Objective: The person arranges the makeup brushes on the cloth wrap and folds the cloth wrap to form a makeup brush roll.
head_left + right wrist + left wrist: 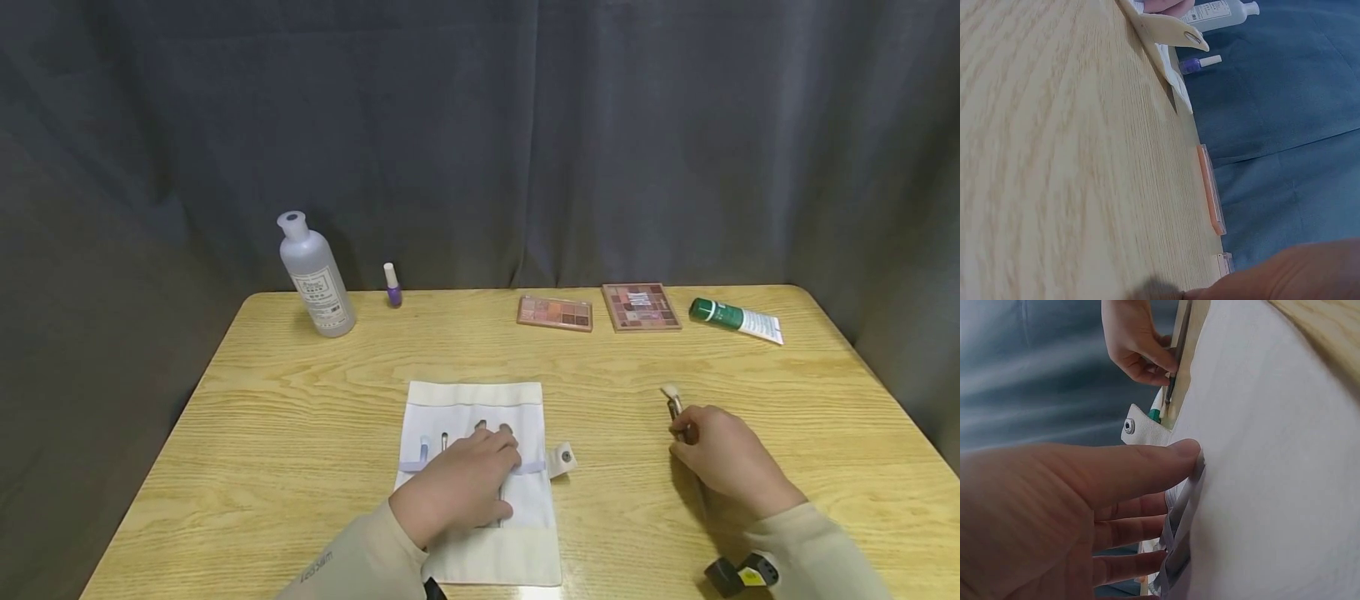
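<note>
A white fabric brush roll lies unfolded on the table, with a pale band across it. My left hand rests over the slender brushes in the roll, its fingers fairly straight; in the left wrist view its thumb touches the greyish strip or handles along the cloth. To the left of those fingers, a small dark-tipped brush and a bluish-tipped one show. At the right, my right hand pinches a makeup brush with pale bristles pointing away from me. Part of its handle is hidden by the hand.
Along the back stand a large clear bottle and a purple nail polish bottle. Two eyeshadow palettes and a green-and-white tube lie farther right. A snap tab sticks out from the roll. Dark curtains surround the table.
</note>
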`<move>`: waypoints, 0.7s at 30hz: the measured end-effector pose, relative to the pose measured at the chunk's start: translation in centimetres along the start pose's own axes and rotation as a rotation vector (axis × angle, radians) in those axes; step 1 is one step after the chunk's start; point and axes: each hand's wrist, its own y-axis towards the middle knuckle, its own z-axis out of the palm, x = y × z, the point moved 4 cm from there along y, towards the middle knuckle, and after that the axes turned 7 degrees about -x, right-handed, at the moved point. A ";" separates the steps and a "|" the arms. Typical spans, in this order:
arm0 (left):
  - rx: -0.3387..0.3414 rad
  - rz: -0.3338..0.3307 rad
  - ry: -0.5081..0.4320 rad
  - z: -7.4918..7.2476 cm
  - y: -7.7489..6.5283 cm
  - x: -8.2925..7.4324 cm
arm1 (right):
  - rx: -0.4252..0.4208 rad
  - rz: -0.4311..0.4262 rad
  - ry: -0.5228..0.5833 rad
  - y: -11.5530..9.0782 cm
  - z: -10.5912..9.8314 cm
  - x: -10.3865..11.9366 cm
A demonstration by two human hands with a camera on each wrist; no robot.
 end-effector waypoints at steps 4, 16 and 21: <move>-0.006 0.000 -0.001 0.0 0.0 0.0 | 0.016 0.015 -0.005 -0.1 0.0 0.2; 0.009 -0.008 -0.010 0.1 0.0 0.1 | 0.001 0.027 -0.060 0.1 0.1 0.7; 0.014 -0.008 -0.004 0.0 0.0 0.0 | 0.009 0.017 -0.071 0.2 0.0 0.7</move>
